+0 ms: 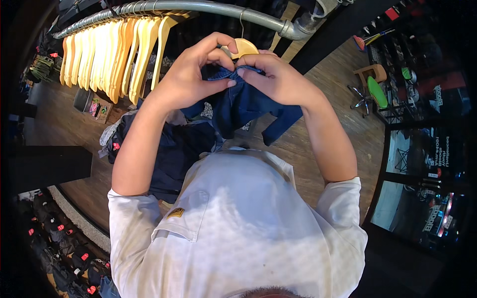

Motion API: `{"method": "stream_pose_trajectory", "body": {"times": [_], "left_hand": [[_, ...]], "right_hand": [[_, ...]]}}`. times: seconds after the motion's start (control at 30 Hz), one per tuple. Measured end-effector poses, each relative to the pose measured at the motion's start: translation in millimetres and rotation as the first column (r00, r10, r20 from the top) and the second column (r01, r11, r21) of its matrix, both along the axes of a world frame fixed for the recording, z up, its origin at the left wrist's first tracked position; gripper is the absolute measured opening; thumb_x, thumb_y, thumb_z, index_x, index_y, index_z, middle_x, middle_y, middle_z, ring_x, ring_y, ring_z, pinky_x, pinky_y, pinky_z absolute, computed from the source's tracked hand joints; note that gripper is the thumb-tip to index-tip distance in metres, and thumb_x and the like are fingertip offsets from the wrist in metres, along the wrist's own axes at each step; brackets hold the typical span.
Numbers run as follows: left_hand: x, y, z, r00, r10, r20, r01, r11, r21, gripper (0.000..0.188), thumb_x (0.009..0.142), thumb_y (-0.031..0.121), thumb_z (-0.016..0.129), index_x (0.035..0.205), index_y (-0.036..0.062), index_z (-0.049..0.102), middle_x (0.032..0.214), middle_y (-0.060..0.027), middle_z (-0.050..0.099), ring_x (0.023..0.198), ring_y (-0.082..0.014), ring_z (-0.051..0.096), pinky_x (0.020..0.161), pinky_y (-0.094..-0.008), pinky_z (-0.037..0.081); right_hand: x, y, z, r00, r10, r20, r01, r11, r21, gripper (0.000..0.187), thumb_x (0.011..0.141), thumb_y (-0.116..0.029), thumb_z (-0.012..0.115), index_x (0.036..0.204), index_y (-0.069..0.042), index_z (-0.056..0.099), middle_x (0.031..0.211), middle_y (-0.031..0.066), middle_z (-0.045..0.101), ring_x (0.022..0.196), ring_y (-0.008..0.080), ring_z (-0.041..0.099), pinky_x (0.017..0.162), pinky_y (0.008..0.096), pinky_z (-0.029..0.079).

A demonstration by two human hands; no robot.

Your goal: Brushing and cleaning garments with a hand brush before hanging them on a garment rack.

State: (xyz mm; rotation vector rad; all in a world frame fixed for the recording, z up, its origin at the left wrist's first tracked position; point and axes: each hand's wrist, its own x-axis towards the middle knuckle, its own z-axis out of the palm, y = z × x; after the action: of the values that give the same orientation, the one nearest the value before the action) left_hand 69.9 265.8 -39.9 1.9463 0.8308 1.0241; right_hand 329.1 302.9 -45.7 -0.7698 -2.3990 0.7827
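Denim garment hangs toward me beneath the wooden hanger; my left hand and right hand both pinch its far collar edge.

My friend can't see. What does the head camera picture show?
Both hands, left hand and right hand, pinch a dark blue garment onto a wooden hanger. Empty hangers hang on a metal rail.

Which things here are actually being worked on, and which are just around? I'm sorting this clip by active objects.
In hand:
left hand and right hand, both pinching the dark blue garment
wooden hanger at the garment's top

Just around:
row of bare wooden hangers on the metal rail
pile of dark clothes
stool on the wooden floor
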Motion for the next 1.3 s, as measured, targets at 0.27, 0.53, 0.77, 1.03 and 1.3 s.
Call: {"method": "stream_pose_trajectory", "body": {"times": [0.27,0.53,0.77,1.03,1.3], "left_hand": [[2.7,-2.9,-21.5,0.988,0.040,0.147,-0.016,0.987,-0.157,0.058,0.088,-0.005,0.088,0.135,0.0117,0.060,0.100,0.0015,0.077,0.106,-0.0086,0.070,0.109,-0.0326,0.049],[6.4,-11.5,-22.3,0.991,0.135,-0.022,-0.135,0.991,0.021,0.059,0.086,0.001,0.092,0.135,0.0078,0.060,0.101,-0.0028,0.078,0.105,-0.0168,0.073,0.101,-0.0375,0.055],[14.9,-22.7,-33.5,0.961,0.266,-0.080,-0.238,0.936,0.261,0.050,0.084,0.003,0.093,0.128,0.0050,0.069,0.113,-0.0128,0.077,0.111,-0.0296,0.072,0.099,-0.0404,0.058],[0.7,-0.5,-17.9,0.960,0.196,-0.201,-0.119,0.933,0.339,0.030,0.089,0.012,0.091,0.113,0.0013,0.076,0.107,-0.0105,0.078,0.109,-0.0304,0.071,0.103,-0.0405,0.054],[12.6,-5.0,-20.9,0.982,0.016,0.186,0.041,0.954,-0.297,0.013,0.099,0.007,0.076,0.106,-0.0035,0.078,0.104,-0.0053,0.080,0.106,-0.0128,0.072,0.141,-0.0451,0.019]], "right_hand": [[-2.7,-3.2,7.2,0.998,0.053,0.045,-0.049,0.996,-0.070,0.017,0.110,-0.017,0.070,0.124,-0.008,0.075,0.109,0.0065,0.075,0.110,0.0242,0.066,0.108,0.0412,0.048],[-10.2,-13.8,1.9,0.990,-0.072,0.124,0.073,0.997,0.002,0.015,0.107,-0.017,0.071,0.120,-0.012,0.076,0.102,0.0029,0.077,0.101,0.0235,0.072,0.128,0.0524,0.032],[-6.1,-1.8,0.8,0.988,-0.023,0.151,0.009,0.996,0.093,0.021,0.104,-0.022,0.075,0.119,-0.009,0.080,0.095,0.0090,0.074,0.091,0.0265,0.069,0.116,0.0445,0.043],[10.2,4.4,16.0,0.994,0.111,-0.020,-0.113,0.968,-0.224,0.019,0.109,-0.019,0.074,0.121,-0.005,0.077,0.106,0.0091,0.075,0.101,0.0240,0.067,0.102,0.0391,0.050],[17.7,5.8,3.5,0.986,0.155,-0.062,-0.158,0.987,-0.039,0.015,0.110,-0.013,0.072,0.122,-0.007,0.077,0.113,0.0063,0.075,0.124,0.0264,0.062,0.115,0.0397,0.044]]}}
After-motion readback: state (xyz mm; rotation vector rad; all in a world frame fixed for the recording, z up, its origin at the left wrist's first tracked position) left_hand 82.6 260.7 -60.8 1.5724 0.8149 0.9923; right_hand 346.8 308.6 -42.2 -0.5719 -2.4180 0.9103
